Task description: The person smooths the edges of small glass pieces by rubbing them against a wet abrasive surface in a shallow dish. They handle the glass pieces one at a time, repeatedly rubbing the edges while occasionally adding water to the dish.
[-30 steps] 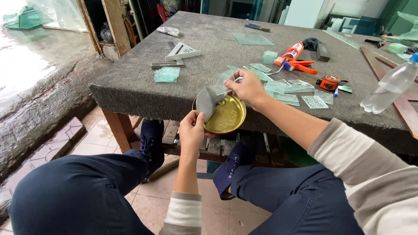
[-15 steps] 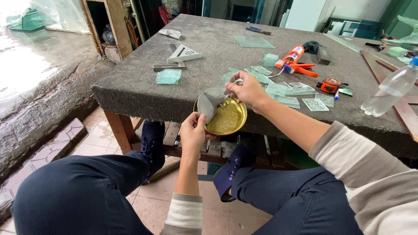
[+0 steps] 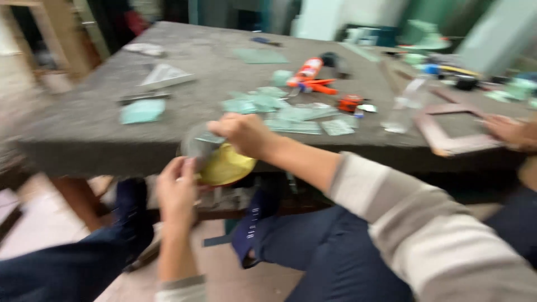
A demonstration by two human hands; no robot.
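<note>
The picture is motion-blurred. My left hand [image 3: 178,190] holds a round yellow tin [image 3: 226,166] from below, just off the near edge of the grey table [image 3: 84,128]. My right hand [image 3: 241,134] is above the tin, gripping a grey putty knife [image 3: 197,143] whose blade lies against the tin's left rim. My legs in dark blue trousers fill the lower part of the view.
Several pale green glass pieces [image 3: 263,103] lie on the table, with an orange caulking gun [image 3: 310,75], a small orange tool [image 3: 349,103] and a clear plastic bottle [image 3: 407,103]. Another person's hand [image 3: 506,131] rests on a wooden frame [image 3: 453,127] at the right.
The camera has swung to the right and the picture has blurred. Both hands stay on the tin and the knife at the table's edge. Another person's hand and a wooden frame have come into view.
</note>
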